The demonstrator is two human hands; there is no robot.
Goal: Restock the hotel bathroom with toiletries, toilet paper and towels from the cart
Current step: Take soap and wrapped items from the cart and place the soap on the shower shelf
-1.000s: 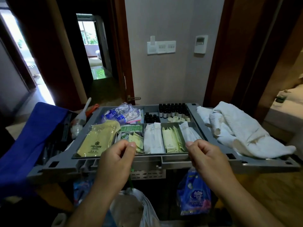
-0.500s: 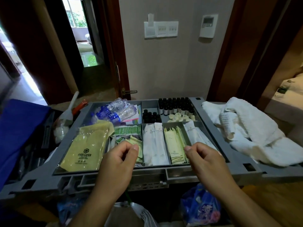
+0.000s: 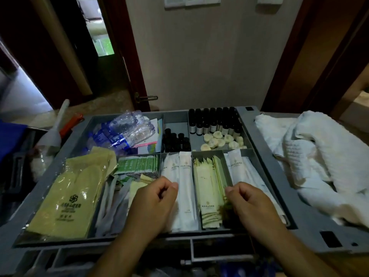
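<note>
Grey plastic cart tray: left hand hovers over white sachets in its front-middle compartment, right hand over pale-green sachets alongside. Fingers of both curled, nothing visibly held. Towels lie right of the tray.

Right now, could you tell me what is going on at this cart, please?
A person is bent over the cart's tray, both hands low over its front compartments. The left hand is above the white sachets and the right hand is above the green packets. Both have curled fingers; whether either pinches anything I cannot tell. Bottles stand at the back, and towels lie heaped on the right.
</note>
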